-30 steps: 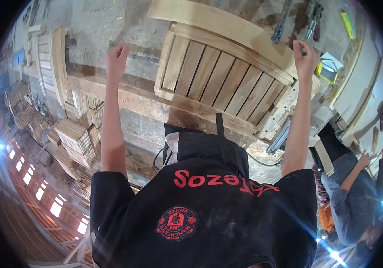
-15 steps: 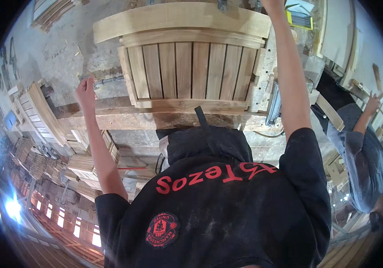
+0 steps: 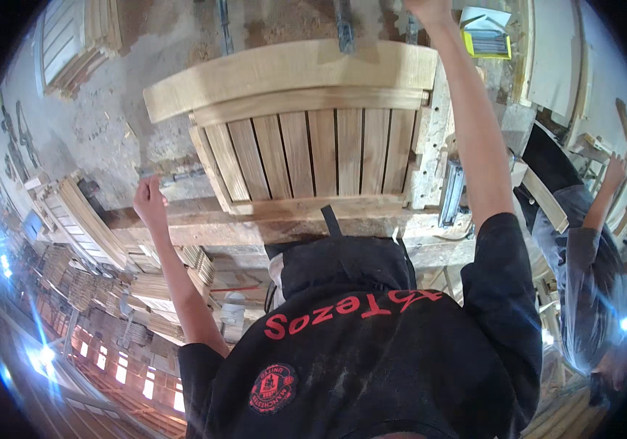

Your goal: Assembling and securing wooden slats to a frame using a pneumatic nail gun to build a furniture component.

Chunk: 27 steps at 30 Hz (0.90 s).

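A slatted wooden panel (image 3: 320,154) lies flat on the workbench in front of me, with a wide, slightly curved plain board (image 3: 291,69) along its far side. My left hand (image 3: 151,203) is left of the panel, fingers curled closed beside the end of a thin metal clamp rod (image 3: 184,175); what is in the fingers is too small to make out. My right arm reaches past the panel's right side. At the top edge of the view, my right hand (image 3: 430,9) is partly cut off near a metal clamp bar (image 3: 412,31), its fingers hidden.
More metal clamps (image 3: 344,25) extend beyond the board. A yellow-edged box (image 3: 487,44) sits at the far right, above a metal clamp piece (image 3: 452,194). Stacked slatted panels (image 3: 79,44) stand far left. A co-worker (image 3: 584,256) is at the right.
The whole scene has shifted lower in the view, showing more clamps beyond the board. My left hand stays by the rod, fingers still curled; my right arm remains stretched forward.
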{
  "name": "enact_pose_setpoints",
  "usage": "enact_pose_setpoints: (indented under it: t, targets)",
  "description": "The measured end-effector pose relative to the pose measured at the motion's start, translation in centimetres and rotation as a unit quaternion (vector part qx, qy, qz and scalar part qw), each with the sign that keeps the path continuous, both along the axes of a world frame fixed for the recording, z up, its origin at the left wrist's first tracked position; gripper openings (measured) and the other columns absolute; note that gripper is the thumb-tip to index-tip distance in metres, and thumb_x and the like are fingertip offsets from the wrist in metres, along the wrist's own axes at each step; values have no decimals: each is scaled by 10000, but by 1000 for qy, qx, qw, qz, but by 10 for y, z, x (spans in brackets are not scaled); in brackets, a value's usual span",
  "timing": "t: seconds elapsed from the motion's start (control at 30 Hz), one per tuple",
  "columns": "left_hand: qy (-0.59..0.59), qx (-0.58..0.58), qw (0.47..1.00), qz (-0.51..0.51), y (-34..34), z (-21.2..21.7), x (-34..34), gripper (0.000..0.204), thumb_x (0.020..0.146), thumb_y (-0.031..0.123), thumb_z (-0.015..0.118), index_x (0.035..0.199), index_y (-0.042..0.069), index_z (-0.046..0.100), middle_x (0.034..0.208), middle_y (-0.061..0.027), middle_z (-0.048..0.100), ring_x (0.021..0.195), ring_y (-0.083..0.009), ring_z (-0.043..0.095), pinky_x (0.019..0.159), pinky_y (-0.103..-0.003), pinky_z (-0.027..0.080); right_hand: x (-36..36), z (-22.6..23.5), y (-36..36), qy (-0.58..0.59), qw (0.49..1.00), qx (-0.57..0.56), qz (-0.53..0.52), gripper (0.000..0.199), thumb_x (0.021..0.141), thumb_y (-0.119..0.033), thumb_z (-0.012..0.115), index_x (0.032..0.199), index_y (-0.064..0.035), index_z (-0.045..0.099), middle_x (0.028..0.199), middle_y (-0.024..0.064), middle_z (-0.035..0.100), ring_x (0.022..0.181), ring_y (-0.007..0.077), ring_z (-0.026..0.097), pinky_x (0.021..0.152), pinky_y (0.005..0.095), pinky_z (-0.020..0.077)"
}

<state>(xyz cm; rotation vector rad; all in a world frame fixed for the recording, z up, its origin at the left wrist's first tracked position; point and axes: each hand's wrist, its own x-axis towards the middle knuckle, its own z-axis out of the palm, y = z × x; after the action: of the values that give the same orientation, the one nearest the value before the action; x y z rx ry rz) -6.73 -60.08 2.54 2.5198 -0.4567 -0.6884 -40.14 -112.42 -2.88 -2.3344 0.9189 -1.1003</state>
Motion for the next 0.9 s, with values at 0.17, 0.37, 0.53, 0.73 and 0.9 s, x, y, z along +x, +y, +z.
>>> enact_pose_setpoints:
  t: [0.17, 0.37, 0.53, 0.73, 0.9]
  targets:
    - [-49, 42, 995, -74, 5, 3, 13, 153, 931, 168, 628, 901, 37, 702, 612, 10, 552, 546, -42, 489, 468, -224, 386, 16, 14, -15, 35, 996, 66, -45, 488, 932, -366, 628, 656, 29, 548, 586, 176, 499, 515, 359, 512, 502, 419, 393]
    - [-6, -158, 986, -44, -225, 40, -116, 143, 920, 122, 629, 1004, 37, 707, 829, -13, 650, 731, -86, 579, 637, -236, 509, 22, 83, -123, -96, 961, 260, 19, 346, 959, -306, 532, 1076, -1, 647, 974, 111, 701, 866, 238, 650, 740, 428, 490]
    - [3, -169, 929, -328, -381, 8, -228, 284, 858, 350, 685, 938, 78, 686, 809, -145, 693, 789, -316, 694, 678, -439, 523, 65, 114, -144, -147, 973, 172, 36, 351, 963, -294, 515, 1124, -5, 631, 1044, 116, 684, 948, 237, 633, 821, 424, 474]
    - [-92, 47, 943, -317, -428, -44, -268, 488, 792, 476, 722, 904, 4, 676, 824, -183, 697, 808, -357, 693, 706, -456, 534, 130, 85, -156, -205, 969, 124, 62, 364, 967, -279, 494, 1183, -10, 613, 1129, 122, 664, 1046, 237, 611, 918, 418, 455]
    - [31, 40, 947, -316, -438, -55, -304, 493, 761, 485, 749, 834, 2, 686, 834, -187, 697, 818, -372, 693, 708, -452, 550, 109, -10, -250, -180, 974, 117, 73, 368, 969, -251, 474, 1221, -16, 602, 1222, 142, 627, 1166, 239, 559, 1030, 403, 399]
